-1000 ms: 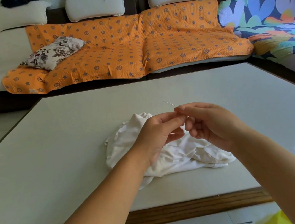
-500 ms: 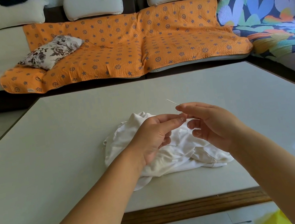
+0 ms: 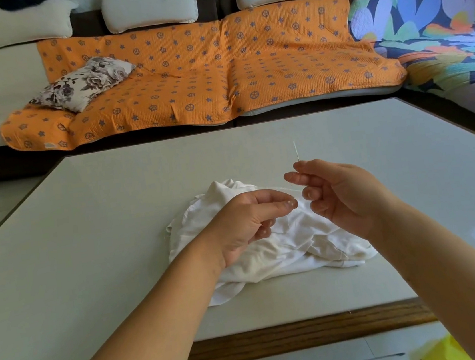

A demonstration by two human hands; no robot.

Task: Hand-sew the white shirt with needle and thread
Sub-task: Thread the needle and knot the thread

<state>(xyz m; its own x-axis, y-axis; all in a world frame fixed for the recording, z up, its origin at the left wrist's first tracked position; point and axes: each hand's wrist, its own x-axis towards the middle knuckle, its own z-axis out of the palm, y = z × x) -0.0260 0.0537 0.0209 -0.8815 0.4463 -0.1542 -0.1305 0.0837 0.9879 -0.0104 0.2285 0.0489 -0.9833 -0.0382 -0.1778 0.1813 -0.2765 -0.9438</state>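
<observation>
1. Thumb and forefinger of the right hand (image 3: 343, 199) pinch the needle (image 3: 295, 150) by its lower end. The other fingers are loosely curled, and the needle stands nearly upright above the fingertips.
2. Thumb and forefinger of the left hand (image 3: 245, 226) are pressed tip to tip, pinching the thread (image 3: 291, 191). It shows only as a faint pale line running toward the right hand. The remaining fingers are curled under.
3. Both hands are held above the white shirt (image 3: 284, 252), left over its middle, right over its right part, close together but not touching.
4. Crumpled, the white shirt lies on the pale table (image 3: 116, 224), near the front edge.
5. Well beyond the shirt stands a sofa under an orange cover (image 3: 203, 79), with a floral pillow (image 3: 83, 82) to the left.
</observation>
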